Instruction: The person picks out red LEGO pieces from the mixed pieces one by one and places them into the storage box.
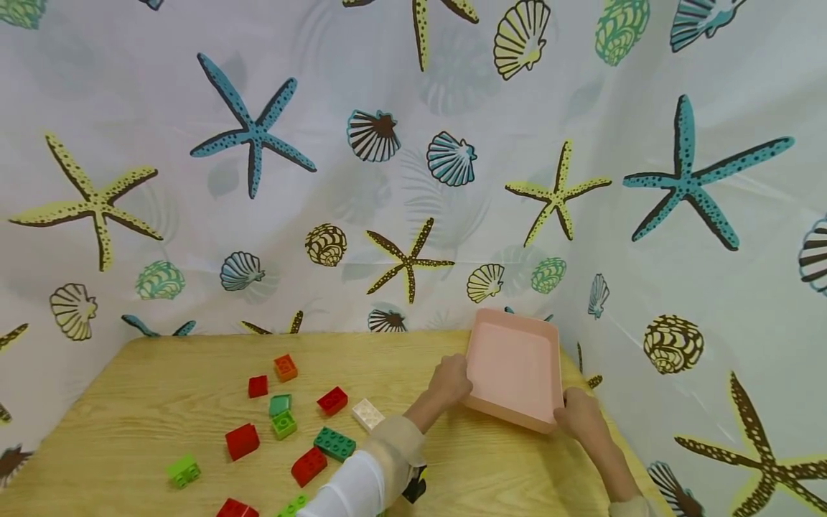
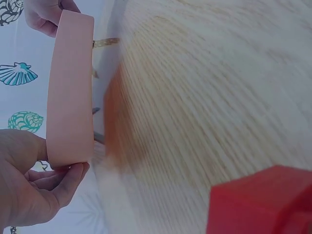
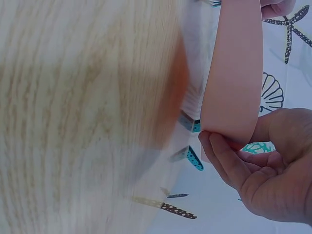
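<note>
A shallow pink tray [image 1: 515, 362] with raised walls is held at the right back of the wooden table, its inside bare. My left hand [image 1: 451, 379] grips its left side, and my right hand [image 1: 577, 414] grips the right side near the front corner. In the left wrist view the tray's wall [image 2: 72, 92] stands off the wood, with a reddish reflection beneath it. There, the left thumb lies on the rim and the fingers curl under the base. The right wrist view shows the right hand [image 3: 275, 168] pinching the tray's other end [image 3: 233, 87] likewise.
Several toy building bricks lie left of the tray, among them a dark green brick [image 1: 334, 444], a white brick [image 1: 368, 414], a red brick [image 1: 242, 441] and a light green brick [image 1: 184, 471]. A black and yellow thing [image 1: 416, 485] sits beside the left forearm. A patterned curtain [image 1: 413, 179] borders the table [image 1: 161, 395].
</note>
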Demonstrator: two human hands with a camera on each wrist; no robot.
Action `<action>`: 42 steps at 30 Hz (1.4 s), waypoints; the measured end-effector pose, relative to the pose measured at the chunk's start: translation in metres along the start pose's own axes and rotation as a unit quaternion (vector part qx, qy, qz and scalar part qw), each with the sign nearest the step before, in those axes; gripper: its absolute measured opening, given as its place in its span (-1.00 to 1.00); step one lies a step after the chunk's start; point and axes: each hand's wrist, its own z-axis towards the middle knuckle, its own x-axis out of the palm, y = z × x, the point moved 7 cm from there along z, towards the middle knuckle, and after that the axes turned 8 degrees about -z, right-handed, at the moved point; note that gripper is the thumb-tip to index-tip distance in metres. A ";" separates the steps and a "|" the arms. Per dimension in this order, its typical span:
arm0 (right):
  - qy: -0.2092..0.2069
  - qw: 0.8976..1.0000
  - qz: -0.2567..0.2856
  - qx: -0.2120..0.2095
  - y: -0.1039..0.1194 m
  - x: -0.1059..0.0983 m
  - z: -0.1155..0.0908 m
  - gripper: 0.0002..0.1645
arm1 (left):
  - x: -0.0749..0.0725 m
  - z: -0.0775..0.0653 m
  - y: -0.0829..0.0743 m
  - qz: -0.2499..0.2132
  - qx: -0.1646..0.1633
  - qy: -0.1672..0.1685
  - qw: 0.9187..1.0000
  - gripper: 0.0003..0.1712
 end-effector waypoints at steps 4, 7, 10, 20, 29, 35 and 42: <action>0.012 1.000 -0.001 0.002 0.005 -0.001 -0.002 -0.92 | -0.007 -0.004 -0.003 -0.001 0.009 -0.007 1.000 -0.74; 0.016 1.000 0.000 -0.001 0.009 -0.002 -0.005 -0.93 | -0.014 -0.010 -0.007 -0.011 0.018 -0.006 1.000 -0.71; 0.011 1.000 -0.001 -0.009 0.013 -0.005 -0.008 -0.93 | -0.021 -0.016 -0.012 -0.015 0.031 -0.008 0.999 -0.70; -0.006 0.999 0.001 -0.036 0.027 -0.009 -0.017 -0.93 | -0.031 -0.026 -0.009 -0.027 0.018 -0.001 0.999 -0.52; 0.003 0.999 0.003 -0.040 0.037 -0.009 -0.021 -0.93 | -0.046 -0.034 -0.006 -0.025 0.009 -0.011 1.000 -0.72; -0.006 0.999 -0.002 -0.054 0.044 -0.009 -0.025 -0.89 | -0.053 -0.041 -0.002 -0.019 0.008 -0.004 1.000 -0.78; -0.001 0.998 0.008 -0.062 0.053 -0.008 -0.028 -0.80 | -0.060 -0.047 0.002 -0.030 0.013 0.009 0.999 -0.74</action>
